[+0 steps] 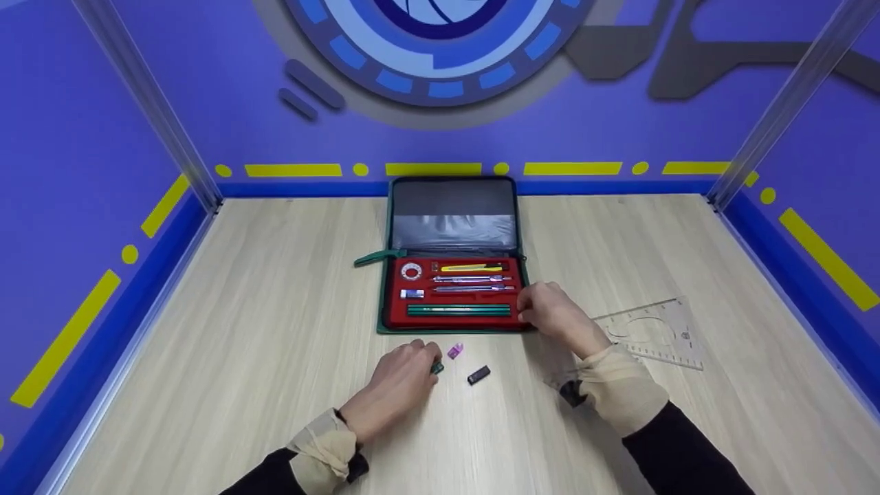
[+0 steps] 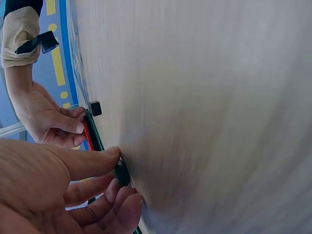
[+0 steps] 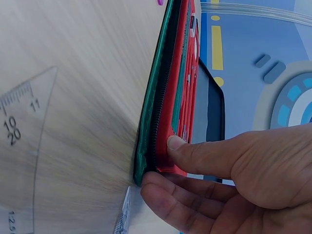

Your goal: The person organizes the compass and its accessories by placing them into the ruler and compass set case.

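A green zip case (image 1: 384,323) lies unfolded on the table. Its red tray (image 1: 459,321) holds green pencils (image 1: 458,311), two metal compasses (image 1: 473,279), a yellow utility knife (image 1: 471,268), an eraser (image 1: 412,294) and a white ring (image 1: 411,271). My right hand (image 1: 553,313) grips the case's front right corner; in the right wrist view the thumb rests on the red tray and the fingers curl at the green edge. In front of the case, my left hand (image 1: 405,378) pinches a small dark green block (image 2: 122,173), mostly hidden by the fingers in the head view.
A pink pencil sharpener (image 1: 455,351) and a small black block (image 1: 479,375) lie between the hands. Beyond the right wrist rests a clear set square (image 1: 656,333). Blue panels (image 1: 309,148) wall in the table (image 1: 289,275) at the back and sides.
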A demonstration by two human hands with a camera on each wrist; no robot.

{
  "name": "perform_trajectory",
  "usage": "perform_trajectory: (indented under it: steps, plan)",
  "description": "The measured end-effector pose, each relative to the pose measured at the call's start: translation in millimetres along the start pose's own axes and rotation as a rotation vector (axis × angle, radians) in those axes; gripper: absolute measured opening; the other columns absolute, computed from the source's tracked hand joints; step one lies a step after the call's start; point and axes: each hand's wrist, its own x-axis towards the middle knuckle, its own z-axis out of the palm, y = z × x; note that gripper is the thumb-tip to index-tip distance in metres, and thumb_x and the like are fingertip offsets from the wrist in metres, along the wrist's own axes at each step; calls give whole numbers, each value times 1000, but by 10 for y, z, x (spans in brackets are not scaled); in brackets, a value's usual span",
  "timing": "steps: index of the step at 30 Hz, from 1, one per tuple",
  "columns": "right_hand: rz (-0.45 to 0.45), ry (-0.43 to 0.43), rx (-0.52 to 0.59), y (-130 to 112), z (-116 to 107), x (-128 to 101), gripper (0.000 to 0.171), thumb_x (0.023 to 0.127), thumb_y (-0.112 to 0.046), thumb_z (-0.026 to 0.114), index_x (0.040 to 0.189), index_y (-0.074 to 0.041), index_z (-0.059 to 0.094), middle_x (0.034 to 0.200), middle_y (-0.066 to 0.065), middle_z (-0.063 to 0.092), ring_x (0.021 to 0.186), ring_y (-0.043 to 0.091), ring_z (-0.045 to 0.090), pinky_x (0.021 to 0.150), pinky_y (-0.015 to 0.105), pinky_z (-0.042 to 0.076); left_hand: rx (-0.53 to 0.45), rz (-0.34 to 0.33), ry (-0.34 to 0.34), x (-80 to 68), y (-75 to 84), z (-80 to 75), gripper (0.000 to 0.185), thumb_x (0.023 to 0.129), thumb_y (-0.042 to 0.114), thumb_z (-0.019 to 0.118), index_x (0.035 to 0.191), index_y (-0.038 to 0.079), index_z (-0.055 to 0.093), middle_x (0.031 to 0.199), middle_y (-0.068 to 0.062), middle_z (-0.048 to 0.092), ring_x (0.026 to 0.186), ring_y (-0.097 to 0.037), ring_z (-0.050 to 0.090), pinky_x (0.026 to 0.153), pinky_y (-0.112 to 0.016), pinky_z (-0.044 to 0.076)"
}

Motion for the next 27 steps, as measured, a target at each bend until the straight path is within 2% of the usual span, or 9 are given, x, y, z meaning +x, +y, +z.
perform_trajectory:
  steps: [5, 12, 20, 24, 27]
  plan:
    - [-12, 13, -8, 12, 3, 0, 12, 89, 4, 73, 81, -4, 70, 79, 5, 63, 73, 21, 55, 64, 31, 46, -6, 41, 3, -8, -5, -3, 22, 88, 0, 78, 108, 5, 72, 85, -7, 64, 71, -15, 56, 63, -33, 50]
    - [11, -3, -15, 0, 7, 5, 10, 89, 5, 71, 84, -3, 69, 80, 7, 63, 74, 22, 55, 63, 31, 46, -34, 81, 46, -22, -40, 4, 17, 93, -5, 67, 104, 5, 75, 82, -8, 62, 69, -13, 53, 62, -31, 50]
    - [21, -14, -32, -9, 3, 13, 10, 89, 6, 71, 84, -3, 69, 80, 6, 63, 74, 21, 55, 64, 32, 46, -75, 65, 52, 37, -68, -75, 19, 92, -5, 70, 108, 4, 75, 92, -8, 64, 77, -13, 57, 71, -30, 55]
    - [17, -15, -36, -16, 2, 9, 9, 90, 5, 71, 86, -2, 70, 82, 7, 64, 76, 22, 56, 65, 32, 47, -81, 94, 99, 94, -103, -123, 20, 90, -6, 72, 107, 4, 76, 94, -8, 66, 83, -16, 63, 77, -33, 58]
    - [12, -10, -32, -14, 3, 4, 9, 90, 5, 71, 86, -2, 70, 83, 7, 64, 76, 23, 56, 64, 32, 47, -83, 90, 115, 158, -138, -176, 21, 90, -5, 73, 109, 4, 75, 98, -10, 66, 86, -19, 64, 81, -35, 58]
